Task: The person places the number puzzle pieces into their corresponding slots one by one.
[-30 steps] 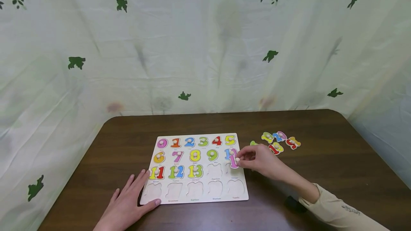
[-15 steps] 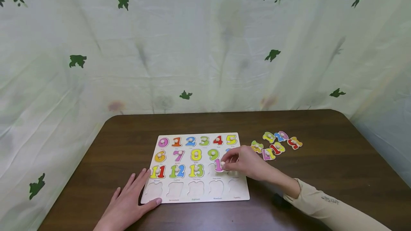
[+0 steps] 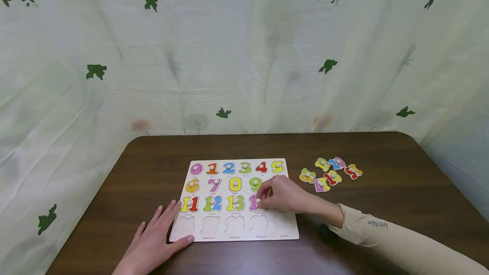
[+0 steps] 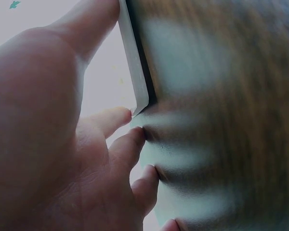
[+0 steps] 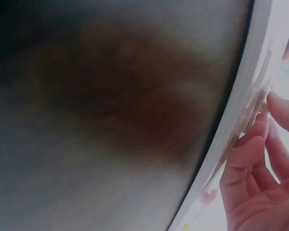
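A white number puzzle board lies on the brown table, with knobbed number pieces in its upper rows. My right hand pinches the small knob of a number puzzle piece with a purple 1, at the Fourteen slot beside the 13 piece; its other digit is hidden behind the fingers. In the right wrist view, thumb and fingertips meet low over the board. My left hand rests with spread fingers at the board's lower left corner, thumb on its front edge. The left wrist view shows the thumb against the board's edge.
Several loose number pieces lie in a cluster right of the board. Bare recesses run along the board's bottom row. A dark object sits under the right wrist. Behind the table hangs a leaf-patterned curtain.
My right hand has carried the purple-digit piece leftward from the board's right edge and lowered it at the Fourteen slot. The left hand stays at the corner. The view has shifted slightly.
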The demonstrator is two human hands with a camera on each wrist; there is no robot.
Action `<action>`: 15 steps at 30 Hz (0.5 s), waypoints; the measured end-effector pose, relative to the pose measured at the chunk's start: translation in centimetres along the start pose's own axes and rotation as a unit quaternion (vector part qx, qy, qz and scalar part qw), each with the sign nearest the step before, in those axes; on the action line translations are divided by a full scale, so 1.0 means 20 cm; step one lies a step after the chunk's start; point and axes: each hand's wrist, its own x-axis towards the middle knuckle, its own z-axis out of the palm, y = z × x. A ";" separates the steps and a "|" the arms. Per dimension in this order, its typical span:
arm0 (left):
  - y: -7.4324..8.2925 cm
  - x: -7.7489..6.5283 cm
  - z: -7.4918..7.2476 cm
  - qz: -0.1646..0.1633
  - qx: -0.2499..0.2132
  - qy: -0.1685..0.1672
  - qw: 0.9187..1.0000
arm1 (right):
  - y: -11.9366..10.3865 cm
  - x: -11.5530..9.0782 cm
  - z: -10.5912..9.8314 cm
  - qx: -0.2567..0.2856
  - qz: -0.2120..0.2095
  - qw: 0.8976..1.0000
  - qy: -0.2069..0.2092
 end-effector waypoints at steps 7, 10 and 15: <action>0.01 0.00 0.00 -0.005 0.005 -0.005 1.000 | 0.01 0.00 0.00 -0.014 -0.001 1.000 -0.005; 0.01 0.01 0.00 -0.003 0.003 -0.003 1.000 | 0.01 0.01 -0.01 -0.026 -0.006 1.000 -0.008; 0.00 0.00 0.00 0.004 -0.004 0.001 1.000 | 0.01 0.02 -0.02 -0.039 -0.020 0.999 -0.018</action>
